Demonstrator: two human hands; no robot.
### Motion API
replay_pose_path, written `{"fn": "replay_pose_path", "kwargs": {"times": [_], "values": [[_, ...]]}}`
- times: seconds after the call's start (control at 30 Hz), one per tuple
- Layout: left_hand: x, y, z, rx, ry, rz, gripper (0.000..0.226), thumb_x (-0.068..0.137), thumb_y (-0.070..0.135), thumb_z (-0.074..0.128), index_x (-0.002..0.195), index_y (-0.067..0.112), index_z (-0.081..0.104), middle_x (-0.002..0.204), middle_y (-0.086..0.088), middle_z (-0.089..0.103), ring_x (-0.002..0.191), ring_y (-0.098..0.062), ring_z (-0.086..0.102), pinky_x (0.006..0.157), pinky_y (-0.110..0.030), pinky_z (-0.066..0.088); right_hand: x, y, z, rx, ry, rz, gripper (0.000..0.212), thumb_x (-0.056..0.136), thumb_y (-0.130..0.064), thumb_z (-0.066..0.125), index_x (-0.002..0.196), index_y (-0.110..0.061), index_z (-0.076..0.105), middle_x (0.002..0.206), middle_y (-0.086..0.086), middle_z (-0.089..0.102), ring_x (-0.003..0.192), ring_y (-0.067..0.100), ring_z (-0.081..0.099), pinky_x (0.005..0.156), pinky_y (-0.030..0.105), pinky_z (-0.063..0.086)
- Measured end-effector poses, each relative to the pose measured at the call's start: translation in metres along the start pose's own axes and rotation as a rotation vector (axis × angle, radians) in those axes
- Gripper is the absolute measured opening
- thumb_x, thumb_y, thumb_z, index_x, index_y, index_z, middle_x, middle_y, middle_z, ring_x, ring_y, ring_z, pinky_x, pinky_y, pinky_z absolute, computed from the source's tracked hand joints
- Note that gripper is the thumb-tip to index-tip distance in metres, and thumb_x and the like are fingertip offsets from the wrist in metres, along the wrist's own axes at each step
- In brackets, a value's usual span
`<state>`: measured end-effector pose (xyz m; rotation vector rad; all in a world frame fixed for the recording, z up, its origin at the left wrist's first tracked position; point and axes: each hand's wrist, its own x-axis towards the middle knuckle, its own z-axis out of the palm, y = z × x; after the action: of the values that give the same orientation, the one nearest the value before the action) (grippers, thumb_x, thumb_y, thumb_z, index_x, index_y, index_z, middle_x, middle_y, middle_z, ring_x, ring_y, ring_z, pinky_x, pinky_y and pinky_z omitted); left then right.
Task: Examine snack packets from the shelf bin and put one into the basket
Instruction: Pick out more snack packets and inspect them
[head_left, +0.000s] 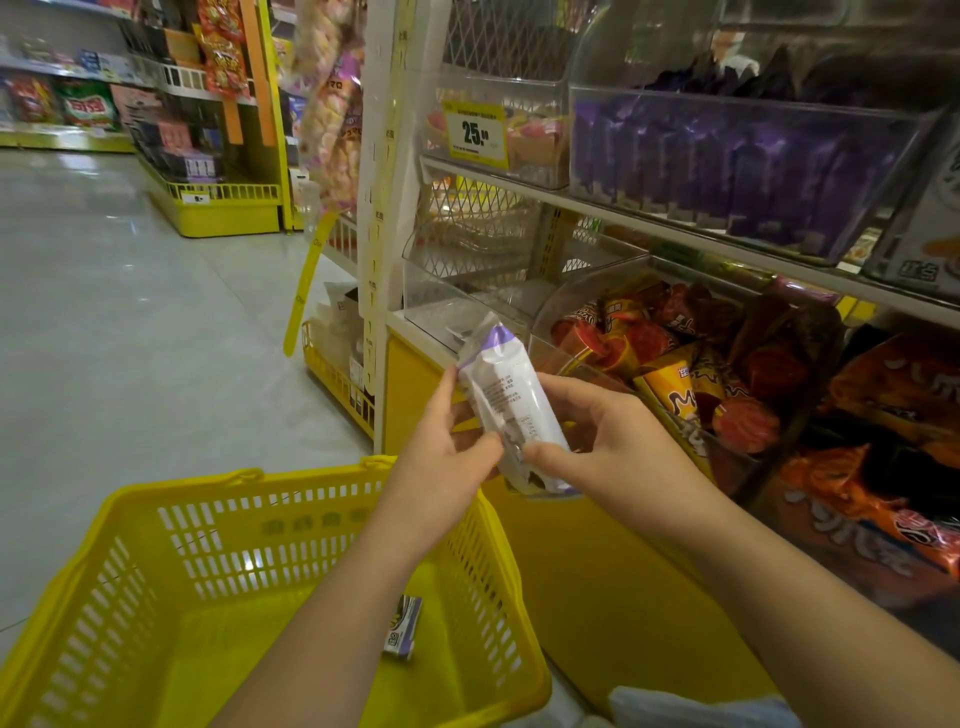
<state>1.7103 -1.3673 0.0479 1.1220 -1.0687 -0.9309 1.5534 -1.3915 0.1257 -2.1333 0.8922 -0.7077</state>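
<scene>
Shelf unit (675, 228): occupies the view from 12 to 4 o'clock. It carries clear plastic bins.

Basket (171, 488): yellow, slotted walls, at 7 o'clock, on the floor beside the shelf base.

Upper bin (727, 156): at 2 o'clock, stocked with purple packets.

Lower bin (675, 353): at 3 o'clock, stocked with orange and red packets.

Right grip (618, 436): just off centre towards 4 o'clock. Thumb and curled fingers pinch the lower half of the snack packet (506, 395).

Left grip (441, 457): just off centre towards 7 o'clock. Its fingers are curled round the packet's left edge.

Snack packet: white with a purple top band, held at view centre above the basket's far rim. Its long axis runs from 11 to 5 o'clock, printed side facing the camera.

Small packet (402, 626): purple and white, lies on the basket floor at 6 o'clock.

Price label (475, 134): yellow, at 12 o'clock, reads 25.
</scene>
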Motion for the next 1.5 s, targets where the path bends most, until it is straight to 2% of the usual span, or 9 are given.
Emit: {"fn": "replay_pose_path", "kwargs": {"times": [0.17,0.33,0.47,0.63,0.8,0.9,1.1,1.33,1.5], "values": [[-0.003,-0.003,0.004,0.010,-0.091,0.049,0.103,0.073,0.028,0.071,0.145,0.055,0.002,0.122,0.040,0.053,0.117,0.011,0.053,0.086,-0.022,0.053,0.003,0.007,-0.003,0.146,0.008,0.013,0.055,0.083,0.005,0.067,0.124,-0.029,0.054,0.110,-0.011,0.069,0.098,0.004,0.068,0.081,0.025,0.058],[-0.007,-0.003,0.003,-0.034,-0.168,0.071,0.103,0.081,0.009,0.070,0.149,0.050,0.005,0.136,0.035,0.046,0.124,0.009,0.048,0.090,-0.021,0.052,0.003,0.014,-0.006,0.243,-0.015,0.019,0.054,0.083,0.004,0.067,0.118,-0.035,0.054,0.103,-0.017,0.072,0.094,0.005,0.070,0.071,0.018,0.056],[-0.008,0.001,0.006,-0.188,-0.176,0.051,0.092,0.082,0.018,0.070,0.151,0.045,0.016,0.145,0.022,0.044,0.132,0.000,0.045,0.106,-0.034,0.044,0.002,0.015,-0.005,0.258,-0.011,0.019,0.054,0.086,-0.001,0.066,0.126,-0.035,0.054,0.112,-0.015,0.071,0.101,0.010,0.069,0.080,0.029,0.059],[-0.011,0.012,0.020,-0.526,-0.202,-0.084,0.059,0.075,0.043,0.068,0.130,0.033,0.050,0.119,-0.005,0.069,0.111,-0.024,0.066,0.091,-0.053,0.051,0.001,0.010,0.010,0.104,-0.061,-0.047,0.042,0.096,-0.015,0.053,0.138,-0.022,0.050,0.146,-0.009,0.045,0.135,-0.002,0.038,0.113,0.025,0.032],[-0.012,0.021,0.021,-0.577,-0.122,-0.098,0.037,0.093,0.019,0.048,0.130,0.018,0.052,0.121,-0.010,0.069,0.110,-0.027,0.066,0.080,-0.043,0.059,-0.001,0.016,0.008,0.068,0.070,-0.041,0.053,0.091,-0.011,0.063,0.126,-0.047,0.046,0.145,-0.017,0.042,0.125,-0.011,0.042,0.099,0.011,0.040],[-0.015,0.030,0.025,-0.450,-0.062,-0.152,0.026,0.100,0.021,0.045,0.122,0.016,0.058,0.105,-0.011,0.074,0.092,-0.027,0.073,0.066,-0.036,0.061,-0.004,0.019,0.000,0.317,0.083,0.015,0.057,0.087,-0.005,0.067,0.117,-0.049,0.045,0.112,-0.027,0.067,0.100,-0.001,0.066,0.078,0.018,0.054],[-0.029,0.056,0.046,-0.001,-0.072,-0.025,0.035,0.103,0.040,0.035,0.093,0.043,0.068,0.092,0.022,0.074,0.089,0.002,0.070,0.077,-0.020,0.055,-0.022,0.017,-0.016,0.688,0.125,0.170,0.042,0.095,0.004,0.050,0.129,-0.019,0.051,0.117,0.010,0.070,0.106,0.034,0.066,0.093,0.056,0.051],[-0.038,0.118,0.084,0.427,-0.212,0.362,0.030,0.100,0.031,0.050,0.120,0.054,0.052,0.113,0.027,0.065,0.105,0.010,0.059,0.090,-0.022,0.049,-0.064,-0.013,-0.054,0.844,0.286,0.106,0.028,0.092,-0.006,0.058,0.120,-0.007,0.061,0.106,0.022,0.069,0.083,0.030,0.068,0.069,0.037,0.054],[-0.048,0.167,0.123,0.481,-0.330,0.552,0.041,0.100,0.033,0.049,0.128,0.061,0.040,0.126,0.034,0.055,0.118,0.013,0.049,0.097,-0.023,0.044,-0.106,-0.043,-0.108,0.768,0.351,0.007,0.035,0.082,-0.024,0.067,0.116,-0.015,0.065,0.109,0.015,0.071,0.096,0.031,0.070,0.076,0.041,0.057]]}}
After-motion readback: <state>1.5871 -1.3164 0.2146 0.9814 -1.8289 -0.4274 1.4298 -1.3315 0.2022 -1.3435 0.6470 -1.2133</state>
